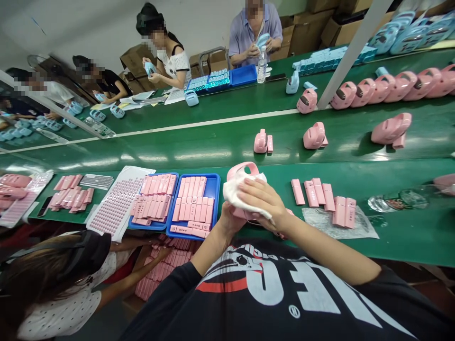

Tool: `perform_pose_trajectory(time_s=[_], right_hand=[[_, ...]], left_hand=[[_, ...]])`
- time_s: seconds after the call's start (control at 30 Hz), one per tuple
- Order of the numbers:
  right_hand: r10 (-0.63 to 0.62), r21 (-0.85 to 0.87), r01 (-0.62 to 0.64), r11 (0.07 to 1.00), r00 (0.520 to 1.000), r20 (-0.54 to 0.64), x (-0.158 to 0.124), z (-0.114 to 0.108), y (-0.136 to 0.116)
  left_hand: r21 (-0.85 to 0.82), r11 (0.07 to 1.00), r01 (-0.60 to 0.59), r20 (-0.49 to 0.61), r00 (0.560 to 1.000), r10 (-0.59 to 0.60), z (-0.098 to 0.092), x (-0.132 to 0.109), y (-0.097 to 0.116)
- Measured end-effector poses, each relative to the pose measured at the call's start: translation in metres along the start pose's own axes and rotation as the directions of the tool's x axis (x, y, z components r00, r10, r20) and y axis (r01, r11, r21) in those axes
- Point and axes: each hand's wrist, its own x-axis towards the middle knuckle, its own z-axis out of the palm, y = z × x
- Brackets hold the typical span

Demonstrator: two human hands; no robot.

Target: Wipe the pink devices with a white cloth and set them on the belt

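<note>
Pink shell (245,168) is sitting at the centre of the frame, above the near edge of the green table (408,227), gripped between both hands. The right hand (263,199) is lying on top, fingers curved over a white cloth (234,189) and pressing it against the shell. The left hand (230,219) is clasping the shell from below, mostly hidden. Just left, a blue tray (214,189) is holding pink strips (194,199). To the right, loose strips (322,194) are lying on the table.
</note>
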Motion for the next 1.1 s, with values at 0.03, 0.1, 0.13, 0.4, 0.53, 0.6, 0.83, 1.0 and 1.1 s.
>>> perform_pose_trajectory(time_s=[0.03,0.1,0.13,0.4,0.53,0.6,0.83,1.0,1.1], right_hand=[[0.064,0.054,-0.062,0.997,0.997,-0.047,-0.002,0.0,0.003],[0.234,0.152,-0.214,0.965,0.964,-0.127,-0.006,0.0,0.008],[0.307,0.189,-0.278,0.942,0.94,-0.146,-0.008,0.001,0.011],[0.716,0.54,-0.569,0.62,0.691,-0.093,-0.01,0.011,0.015],[0.717,0.649,-0.576,0.497,0.694,0.067,0.016,-0.004,0.013],[0.69,0.679,-0.567,0.466,0.714,0.123,0.03,-0.011,0.009],[0.667,0.767,-0.535,0.354,0.72,0.195,0.05,-0.013,-0.006],[0.709,0.733,-0.506,0.455,0.704,0.046,0.048,-0.023,-0.004],[0.722,0.71,-0.499,0.496,0.691,-0.019,0.044,-0.029,0.001]], left_hand=[[-0.012,1.0,0.005,0.017,1.0,-0.004,-0.001,-0.001,0.0],[-0.053,0.999,0.0,0.067,0.998,0.003,-0.005,-0.004,0.001],[-0.068,0.998,0.003,0.083,0.997,0.003,-0.008,-0.005,0.002],[-0.083,0.98,0.178,0.165,0.973,-0.163,-0.032,-0.006,-0.001],[-0.065,0.966,0.249,0.232,0.945,-0.228,-0.03,-0.007,-0.001],[-0.05,0.962,0.267,0.263,0.933,-0.246,-0.027,-0.008,-0.001],[-0.006,0.959,0.282,0.282,0.921,-0.269,-0.018,-0.01,-0.002],[0.137,0.984,0.117,0.136,0.981,-0.135,-0.01,-0.009,0.005],[0.276,0.958,-0.081,0.055,0.996,0.068,-0.006,-0.009,0.008]])
